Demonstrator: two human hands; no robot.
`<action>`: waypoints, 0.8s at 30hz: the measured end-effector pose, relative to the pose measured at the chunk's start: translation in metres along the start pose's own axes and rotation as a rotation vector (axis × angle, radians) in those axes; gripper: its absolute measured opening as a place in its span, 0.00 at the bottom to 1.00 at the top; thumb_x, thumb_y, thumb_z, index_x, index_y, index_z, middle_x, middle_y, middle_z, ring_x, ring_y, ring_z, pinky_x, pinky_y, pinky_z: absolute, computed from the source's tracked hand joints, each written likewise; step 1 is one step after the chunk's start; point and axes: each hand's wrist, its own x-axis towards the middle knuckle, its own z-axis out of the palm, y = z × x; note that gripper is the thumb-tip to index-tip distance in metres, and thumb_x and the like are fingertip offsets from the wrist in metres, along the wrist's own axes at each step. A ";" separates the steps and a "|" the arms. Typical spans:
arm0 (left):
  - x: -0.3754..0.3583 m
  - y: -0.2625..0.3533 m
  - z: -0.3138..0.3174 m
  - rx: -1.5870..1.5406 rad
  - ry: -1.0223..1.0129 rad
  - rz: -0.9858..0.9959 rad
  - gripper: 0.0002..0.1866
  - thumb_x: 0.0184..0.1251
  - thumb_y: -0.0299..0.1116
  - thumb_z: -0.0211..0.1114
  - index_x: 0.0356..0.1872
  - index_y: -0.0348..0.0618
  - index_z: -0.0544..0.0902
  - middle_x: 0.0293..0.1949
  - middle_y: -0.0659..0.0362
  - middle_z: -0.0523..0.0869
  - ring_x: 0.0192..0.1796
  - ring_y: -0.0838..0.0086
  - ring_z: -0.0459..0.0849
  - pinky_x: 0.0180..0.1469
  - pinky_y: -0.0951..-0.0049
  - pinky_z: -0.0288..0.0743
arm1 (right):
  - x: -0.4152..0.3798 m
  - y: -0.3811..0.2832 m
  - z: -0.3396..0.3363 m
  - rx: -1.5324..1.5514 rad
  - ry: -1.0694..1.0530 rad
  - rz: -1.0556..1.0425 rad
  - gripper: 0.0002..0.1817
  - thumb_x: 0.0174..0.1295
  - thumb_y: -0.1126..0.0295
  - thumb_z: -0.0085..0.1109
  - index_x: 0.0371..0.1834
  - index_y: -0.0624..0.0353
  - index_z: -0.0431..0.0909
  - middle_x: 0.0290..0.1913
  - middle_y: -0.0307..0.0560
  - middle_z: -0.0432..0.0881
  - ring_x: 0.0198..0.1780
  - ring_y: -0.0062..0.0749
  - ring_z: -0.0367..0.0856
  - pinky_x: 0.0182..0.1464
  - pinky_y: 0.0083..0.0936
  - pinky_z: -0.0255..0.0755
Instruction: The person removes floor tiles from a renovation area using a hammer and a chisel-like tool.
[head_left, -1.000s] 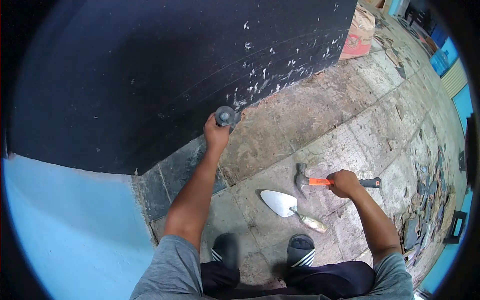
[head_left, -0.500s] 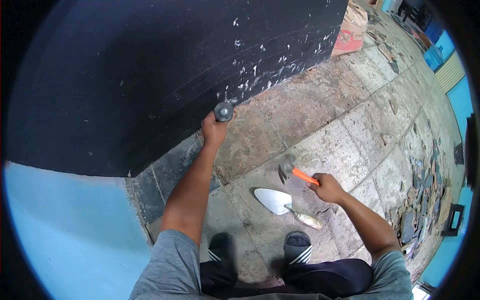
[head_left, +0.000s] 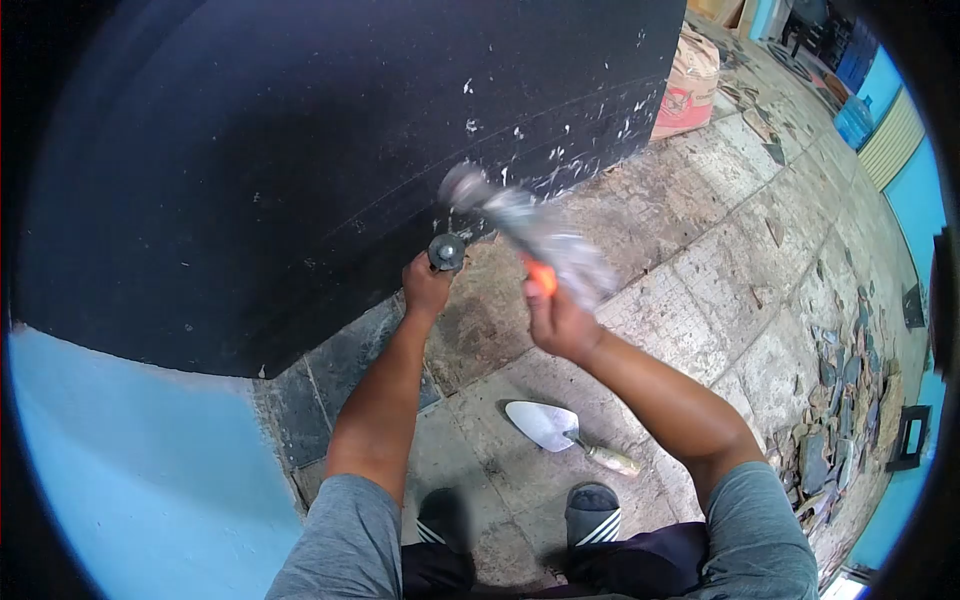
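My left hand (head_left: pixel 427 288) is wrapped round a chisel-like tool with a round dark guard (head_left: pixel 446 252), held upright close to the foot of the black wall (head_left: pixel 300 180). Its lower end is hidden beneath the hand. My right hand (head_left: pixel 565 325) grips the orange handle of a hammer (head_left: pixel 540 274). The hammer's head is smeared by motion, raised above and just right of the round guard, not touching it. A trowel (head_left: pixel 543 425) lies flat on the floor below my right hand.
Broken tile pieces (head_left: pixel 815 460) are heaped on the floor at the right. A paper sack (head_left: pixel 688 85) stands beyond the black wall's end. A blue wall (head_left: pixel 130 440) is at lower left. Two sandaled feet (head_left: pixel 594 512) are at the bottom.
My right hand has swung the hammer up and to the left, toward the tool in my left hand. My left hand keeps its grip, and the view has shifted slightly.
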 end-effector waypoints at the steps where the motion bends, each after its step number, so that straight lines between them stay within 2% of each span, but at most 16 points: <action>1: 0.001 -0.012 0.002 0.058 -0.006 0.002 0.13 0.61 0.28 0.75 0.47 0.40 0.90 0.42 0.47 0.92 0.48 0.53 0.91 0.48 0.62 0.81 | -0.011 0.012 0.013 -0.079 -0.094 0.025 0.17 0.77 0.57 0.54 0.46 0.63 0.78 0.31 0.62 0.84 0.34 0.64 0.84 0.40 0.55 0.77; 4: -0.008 -0.006 0.005 0.058 -0.021 0.043 0.13 0.60 0.28 0.75 0.46 0.41 0.90 0.42 0.45 0.91 0.48 0.50 0.91 0.49 0.61 0.82 | -0.014 0.015 0.021 -0.199 -0.561 0.509 0.20 0.77 0.53 0.51 0.45 0.63 0.78 0.30 0.65 0.85 0.35 0.66 0.84 0.41 0.58 0.76; 8: -0.019 0.005 -0.003 0.026 -0.050 0.033 0.14 0.58 0.27 0.75 0.46 0.39 0.90 0.42 0.46 0.91 0.48 0.50 0.91 0.49 0.61 0.81 | -0.047 0.018 -0.001 -0.173 -0.585 0.586 0.23 0.78 0.51 0.48 0.45 0.63 0.77 0.30 0.66 0.84 0.36 0.68 0.84 0.42 0.60 0.75; 11: -0.025 0.005 -0.011 -0.026 0.045 0.061 0.13 0.59 0.25 0.75 0.46 0.38 0.90 0.42 0.47 0.92 0.47 0.56 0.92 0.49 0.63 0.81 | -0.083 0.026 -0.025 -0.201 -0.664 0.612 0.23 0.78 0.50 0.49 0.43 0.63 0.77 0.29 0.66 0.84 0.35 0.68 0.83 0.42 0.60 0.75; 13: -0.025 -0.026 -0.013 -0.087 0.043 -0.040 0.13 0.59 0.24 0.75 0.46 0.36 0.89 0.41 0.47 0.92 0.46 0.61 0.92 0.49 0.64 0.81 | -0.110 0.033 -0.037 -0.234 -0.715 0.634 0.23 0.78 0.50 0.50 0.42 0.63 0.78 0.29 0.65 0.84 0.35 0.68 0.83 0.42 0.60 0.75; 14: -0.025 -0.044 -0.011 -0.117 0.045 -0.090 0.13 0.60 0.23 0.75 0.46 0.35 0.89 0.41 0.47 0.93 0.46 0.63 0.93 0.49 0.65 0.81 | -0.122 0.037 -0.041 -0.239 -0.716 0.633 0.23 0.77 0.50 0.50 0.41 0.63 0.78 0.28 0.65 0.83 0.35 0.68 0.83 0.41 0.60 0.75; 18: -0.026 -0.024 -0.026 -0.039 0.079 -0.044 0.12 0.61 0.23 0.74 0.46 0.33 0.89 0.39 0.47 0.93 0.45 0.67 0.92 0.48 0.66 0.81 | -0.130 0.035 -0.044 -0.237 -0.696 0.648 0.24 0.77 0.49 0.51 0.38 0.63 0.78 0.27 0.66 0.83 0.34 0.68 0.83 0.40 0.60 0.74; 20: -0.022 -0.019 -0.025 -0.044 0.087 -0.062 0.12 0.60 0.23 0.74 0.46 0.33 0.88 0.39 0.47 0.93 0.44 0.67 0.92 0.47 0.66 0.81 | -0.108 0.031 -0.044 -0.229 -0.636 0.613 0.23 0.78 0.50 0.51 0.37 0.63 0.78 0.25 0.65 0.81 0.32 0.68 0.82 0.38 0.59 0.73; 23: -0.013 -0.069 -0.012 -0.087 0.058 -0.072 0.12 0.60 0.22 0.73 0.46 0.33 0.89 0.39 0.49 0.93 0.44 0.69 0.92 0.47 0.67 0.81 | -0.053 0.016 -0.042 -0.146 -0.481 0.522 0.22 0.77 0.52 0.53 0.37 0.63 0.77 0.24 0.65 0.81 0.31 0.69 0.82 0.37 0.59 0.72; 24: -0.014 -0.065 -0.013 -0.078 0.057 -0.062 0.12 0.60 0.22 0.74 0.46 0.34 0.89 0.40 0.50 0.93 0.44 0.68 0.92 0.47 0.67 0.81 | -0.033 0.008 -0.042 -0.128 -0.417 0.468 0.20 0.77 0.53 0.54 0.37 0.62 0.78 0.24 0.64 0.81 0.31 0.67 0.82 0.37 0.58 0.73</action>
